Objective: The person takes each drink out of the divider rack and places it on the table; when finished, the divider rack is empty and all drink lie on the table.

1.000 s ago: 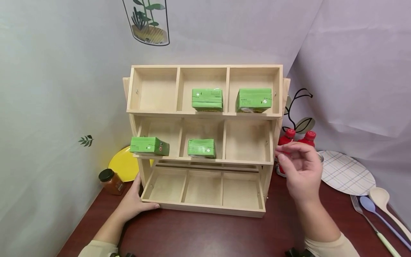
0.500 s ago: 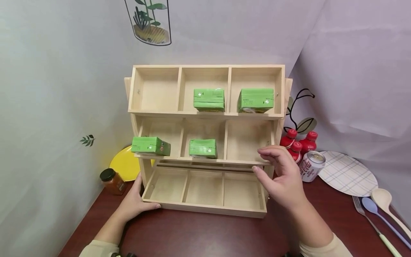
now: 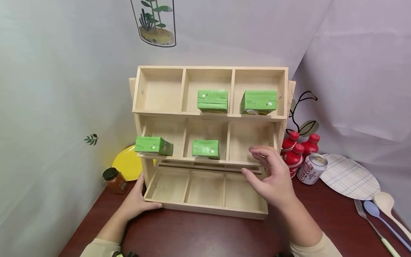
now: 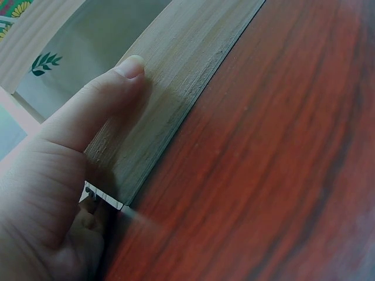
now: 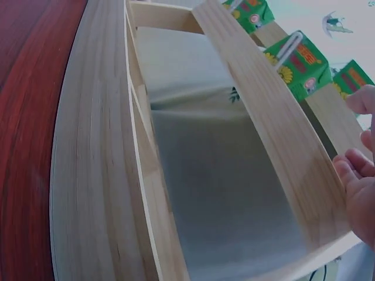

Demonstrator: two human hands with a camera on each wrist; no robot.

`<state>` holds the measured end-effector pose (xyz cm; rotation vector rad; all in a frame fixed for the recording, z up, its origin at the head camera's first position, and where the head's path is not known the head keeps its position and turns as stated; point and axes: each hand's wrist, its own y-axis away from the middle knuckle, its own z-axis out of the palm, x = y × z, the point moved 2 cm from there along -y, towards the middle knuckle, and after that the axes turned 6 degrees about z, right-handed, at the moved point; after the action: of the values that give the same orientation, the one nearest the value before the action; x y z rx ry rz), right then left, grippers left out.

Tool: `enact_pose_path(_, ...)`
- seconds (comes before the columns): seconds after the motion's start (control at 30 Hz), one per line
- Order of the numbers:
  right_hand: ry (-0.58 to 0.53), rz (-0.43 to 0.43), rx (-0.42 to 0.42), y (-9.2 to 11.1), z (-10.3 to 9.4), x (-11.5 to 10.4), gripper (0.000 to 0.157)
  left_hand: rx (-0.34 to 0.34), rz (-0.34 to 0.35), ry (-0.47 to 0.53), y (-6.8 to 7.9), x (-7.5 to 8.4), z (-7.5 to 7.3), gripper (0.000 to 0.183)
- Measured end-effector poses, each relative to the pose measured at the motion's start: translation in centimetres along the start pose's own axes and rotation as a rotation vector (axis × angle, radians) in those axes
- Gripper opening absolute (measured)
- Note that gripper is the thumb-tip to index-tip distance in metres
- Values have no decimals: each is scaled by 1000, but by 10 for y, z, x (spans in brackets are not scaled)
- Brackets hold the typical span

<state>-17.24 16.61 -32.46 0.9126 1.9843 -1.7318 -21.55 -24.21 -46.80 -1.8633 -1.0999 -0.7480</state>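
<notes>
Three-tier wooden rack (image 3: 206,189) mid-frame, four green cartons (image 3: 205,148) inside
Left hand (image 3: 136,200) grips its lower-left corner; right hand (image 3: 271,178), fingers relaxed, right of centre.

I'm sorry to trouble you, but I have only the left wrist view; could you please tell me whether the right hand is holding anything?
Observer: No, the right hand is empty, its fingers loosely curved.
Operator: Thank you. How many green cartons does the wooden rack carry, please?
Observer: Four show in the head view: two in the top tier, two in the middle tier.
Operator: And is there anything on the table to the rack's right?
Observer: Yes; among other things, a silver soda can stands beside some red-capped bottles.
</notes>
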Motion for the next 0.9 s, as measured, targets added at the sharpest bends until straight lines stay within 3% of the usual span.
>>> enact_pose_path(0.33, 36, 59, 71, -11, 29, -6, 46, 1, 4, -4, -1, -3, 0, 137)
enact_pose_path(0.53, -52, -4, -46, -9, 56, -8, 53, -3, -4, -5, 1, -5, 1, 135)
enact_pose_path(0.7, 10, -27, -108, -4, 72, 3, 73, -3, -3, -10, 1, -3, 2, 135)
enact_pose_path(0.8, 54, 1, -126, -2, 77, 12, 84, 1, -7, -1, 0, -2, 1, 135)
enact_pose_path(0.9, 149, -14, -134, -3, 79, 16, 85, 0, -10, 2, 0, -2, 1, 136)
